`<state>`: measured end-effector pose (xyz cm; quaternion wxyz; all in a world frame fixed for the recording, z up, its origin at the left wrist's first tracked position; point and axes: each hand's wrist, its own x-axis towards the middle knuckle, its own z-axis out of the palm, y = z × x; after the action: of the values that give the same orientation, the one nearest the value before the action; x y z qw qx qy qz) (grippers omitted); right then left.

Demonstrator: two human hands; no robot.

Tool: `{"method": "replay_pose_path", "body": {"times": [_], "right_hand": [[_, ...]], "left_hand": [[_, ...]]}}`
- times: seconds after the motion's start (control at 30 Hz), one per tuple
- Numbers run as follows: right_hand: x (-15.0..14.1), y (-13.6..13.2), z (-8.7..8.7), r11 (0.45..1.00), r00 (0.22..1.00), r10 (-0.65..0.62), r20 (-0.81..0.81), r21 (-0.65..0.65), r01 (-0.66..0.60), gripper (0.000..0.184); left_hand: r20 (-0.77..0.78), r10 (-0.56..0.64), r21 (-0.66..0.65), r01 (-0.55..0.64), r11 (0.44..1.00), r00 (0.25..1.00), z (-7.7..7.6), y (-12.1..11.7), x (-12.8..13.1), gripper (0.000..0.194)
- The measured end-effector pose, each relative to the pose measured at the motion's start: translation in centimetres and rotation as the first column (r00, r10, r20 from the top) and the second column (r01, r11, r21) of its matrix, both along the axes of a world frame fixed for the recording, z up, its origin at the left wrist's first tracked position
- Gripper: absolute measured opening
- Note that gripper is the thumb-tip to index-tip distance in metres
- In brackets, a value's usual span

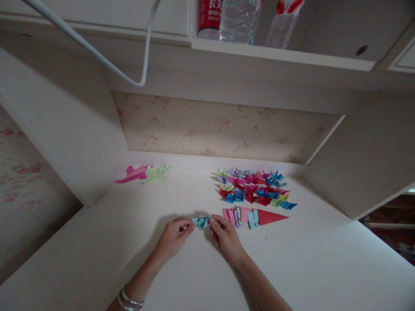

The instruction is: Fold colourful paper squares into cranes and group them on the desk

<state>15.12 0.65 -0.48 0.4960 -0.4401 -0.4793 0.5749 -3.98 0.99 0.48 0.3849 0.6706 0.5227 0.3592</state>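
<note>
A small light-blue folded paper crane (201,222) is stretched between my two hands over the white desk. My left hand (175,235) pinches its left tip between thumb and fingers. At the other end, my right hand (224,236) grips the right side, its fingertips covering that part of the paper. Just right of my right hand lies a row of overlapping folded paper pieces (241,216) in pink, purple, yellow and blue, ending in a red pointed one (272,217). Behind them sit several finished paper cranes (253,185) in many colours, packed in rows.
Pink folded paper (134,173) and light-green paper (156,173) lie at the desk's back left. White side panels rise on both sides. Overhead, a shelf (279,54) holds bottles (240,21), and a white bent lamp arm or cable (106,62) hangs down at the upper left.
</note>
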Motion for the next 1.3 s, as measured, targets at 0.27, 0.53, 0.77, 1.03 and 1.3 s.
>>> {"method": "replay_pose_path", "body": {"times": [0.27, 0.53, 0.77, 1.03, 1.3], "right_hand": [[-0.2, -0.1, 0.1, 1.0, 0.999, 0.003, 0.041, 0.021, -0.004, 0.037], [-0.1, -0.1, 0.1, 0.999, 0.998, -0.023, 0.053, 0.034, 0.021, 0.04], [-0.1, 0.1, -0.3, 0.998, 0.998, -0.042, 0.042, 0.044, 0.04, 0.039], [-0.1, 0.0, -0.4, 0.999, 0.999, -0.019, 0.028, 0.049, 0.018, 0.034], [-0.2, 0.2, -0.5, 0.998, 0.997, -0.054, -0.062, -0.015, 0.053, 0.039]], "left_hand": [[-0.029, -0.022, 0.085, 0.024, 0.996, 0.999, 0.2, 0.0, -0.1, 0.03], [0.014, -0.01, 0.069, 0.009, 0.998, 1.0, 0.0, 0.2, -0.2, 0.031], [-0.013, 0.01, 0.132, -0.008, 0.991, 1.0, 0.5, 0.0, -0.2, 0.03], [-0.053, -0.002, 0.192, 0.012, 0.981, 0.999, 1.2, -0.4, -0.1, 0.031], [-0.056, 0.003, 0.218, 0.009, 0.976, 0.998, 1.2, -0.4, -0.1, 0.035]]}}
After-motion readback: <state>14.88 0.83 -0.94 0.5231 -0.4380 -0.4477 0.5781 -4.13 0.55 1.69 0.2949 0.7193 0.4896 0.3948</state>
